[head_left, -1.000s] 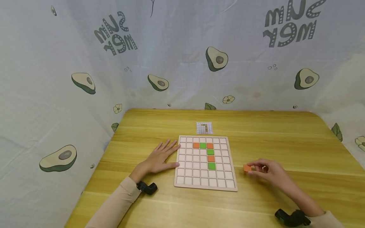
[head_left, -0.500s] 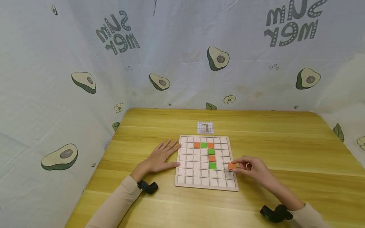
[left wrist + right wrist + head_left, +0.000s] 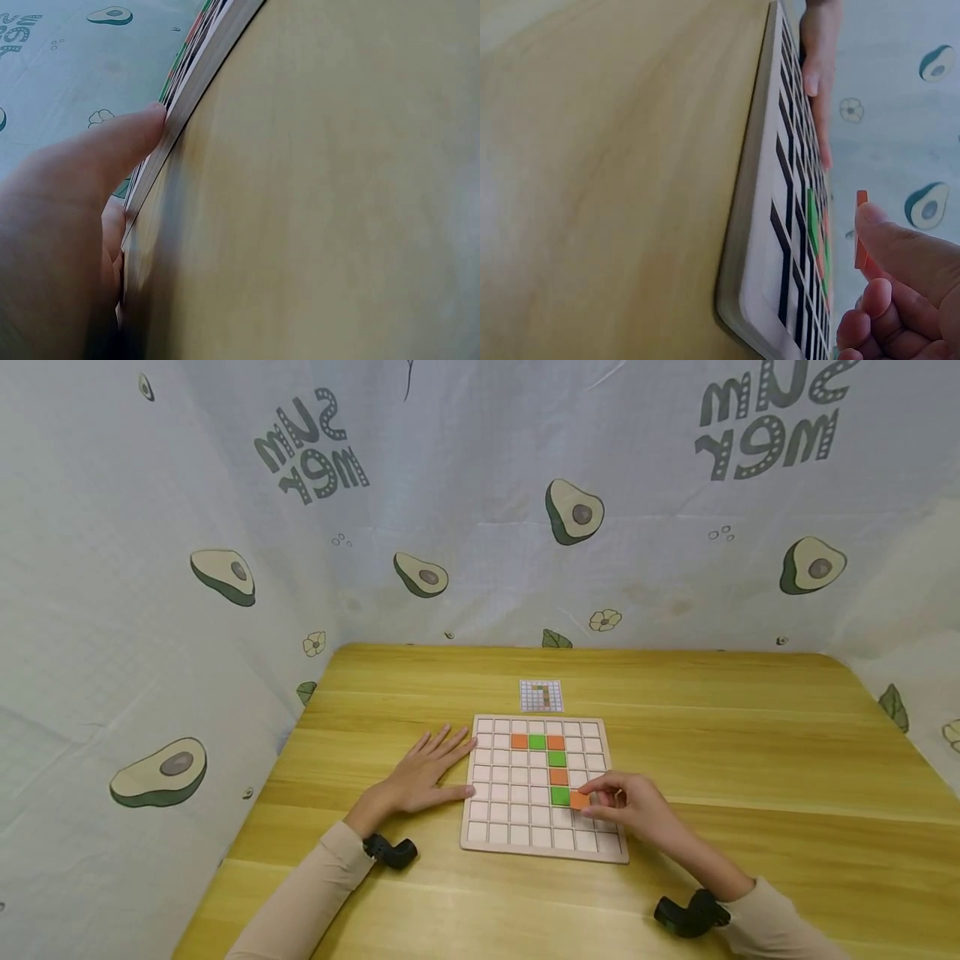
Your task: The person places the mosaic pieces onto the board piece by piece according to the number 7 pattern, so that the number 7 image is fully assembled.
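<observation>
A wooden grid board [image 3: 498, 836] lies on the table with orange and green square tiles set in some of its cells. My right hand [image 3: 633, 806] pinches an orange tile [image 3: 579, 800] between thumb and finger. In the right wrist view that orange tile [image 3: 860, 229] is held above the board's surface, apart from it. From the head it appears just right of the lowest green tile [image 3: 560, 796]. My left hand [image 3: 423, 774] lies with spread fingers on the table, thumb and fingertips touching the board's left edge. The left wrist view shows the thumb [image 3: 127, 146] against that edge.
Behind the board lies a small printed card [image 3: 541, 696] with a gridded pattern of coloured squares. The wooden table [image 3: 750, 735] reaches back to a hanging cloth [image 3: 480, 468] printed with avocados. Each wrist wears a black camera, such as the right one [image 3: 692, 913].
My right hand has moved left, carrying the orange tile from beside the board's right edge to over its cells near the lowest green tile. The left hand has stayed in place.
</observation>
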